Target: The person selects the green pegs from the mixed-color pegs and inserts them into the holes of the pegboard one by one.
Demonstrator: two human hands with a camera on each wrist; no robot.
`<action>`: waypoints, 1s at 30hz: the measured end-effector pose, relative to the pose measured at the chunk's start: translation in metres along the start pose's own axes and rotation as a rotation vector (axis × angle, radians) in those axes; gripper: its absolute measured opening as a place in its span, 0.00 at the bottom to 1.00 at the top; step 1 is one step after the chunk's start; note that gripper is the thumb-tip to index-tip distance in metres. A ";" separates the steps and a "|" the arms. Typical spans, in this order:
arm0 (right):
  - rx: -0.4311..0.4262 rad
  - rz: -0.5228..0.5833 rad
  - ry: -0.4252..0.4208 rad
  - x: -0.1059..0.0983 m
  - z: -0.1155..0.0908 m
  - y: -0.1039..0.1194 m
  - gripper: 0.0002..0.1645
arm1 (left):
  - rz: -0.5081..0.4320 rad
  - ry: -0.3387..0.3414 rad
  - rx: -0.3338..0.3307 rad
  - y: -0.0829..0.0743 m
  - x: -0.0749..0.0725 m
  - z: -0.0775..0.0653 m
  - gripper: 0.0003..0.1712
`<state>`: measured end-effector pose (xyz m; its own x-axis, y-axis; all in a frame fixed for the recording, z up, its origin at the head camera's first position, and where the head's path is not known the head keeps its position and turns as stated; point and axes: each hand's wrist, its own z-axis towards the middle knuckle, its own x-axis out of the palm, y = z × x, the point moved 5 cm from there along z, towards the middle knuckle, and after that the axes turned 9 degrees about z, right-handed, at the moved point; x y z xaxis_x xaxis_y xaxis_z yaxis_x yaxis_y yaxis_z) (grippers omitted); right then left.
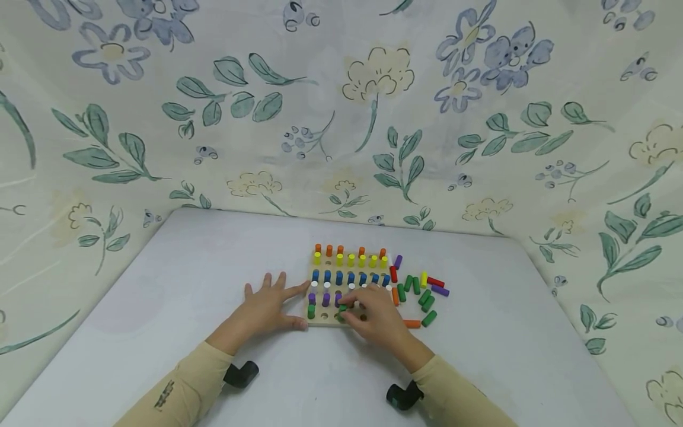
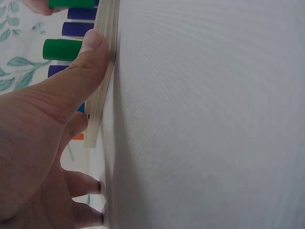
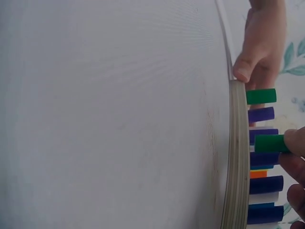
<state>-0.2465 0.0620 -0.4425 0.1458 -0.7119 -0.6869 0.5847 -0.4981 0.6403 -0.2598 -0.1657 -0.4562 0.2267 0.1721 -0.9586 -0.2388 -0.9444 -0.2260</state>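
Note:
A wooden pegboard point(image 1: 326, 324) carries upright pegs in colour rows: orange at the back, then yellow, blue, white and purple. Near its front left corner stands one green peg point(image 1: 311, 311). My left hand point(image 1: 269, 305) has its fingers spread, with thumb and index finger at the board's left edge; the left wrist view shows the thumb point(image 2: 95, 50) against the wood. Between thumb and fingertips my right hand point(image 1: 381, 314) pinches another green peg point(image 3: 269, 143), over the front row. In the right wrist view its lower end is close above the board. The right hand hides part of the board.
Right of the board lie several loose green pegs point(image 1: 428, 303), with red point(image 1: 436, 281), purple point(image 1: 440, 290), yellow point(image 1: 424, 279) and orange pegs point(image 1: 412, 324) among them. The white tabletop point(image 1: 320, 379) meets a flowered cloth point(image 1: 331, 148) at the back and sides.

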 end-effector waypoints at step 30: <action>0.028 -0.066 0.068 0.017 0.013 0.013 0.10 | 0.005 -0.015 0.001 0.000 0.001 -0.001 0.54</action>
<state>-0.2463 0.0368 -0.4417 0.1623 -0.6421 -0.7493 0.5723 -0.5574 0.6015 -0.2586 -0.1656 -0.4568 0.2110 0.1720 -0.9622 -0.2408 -0.9449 -0.2217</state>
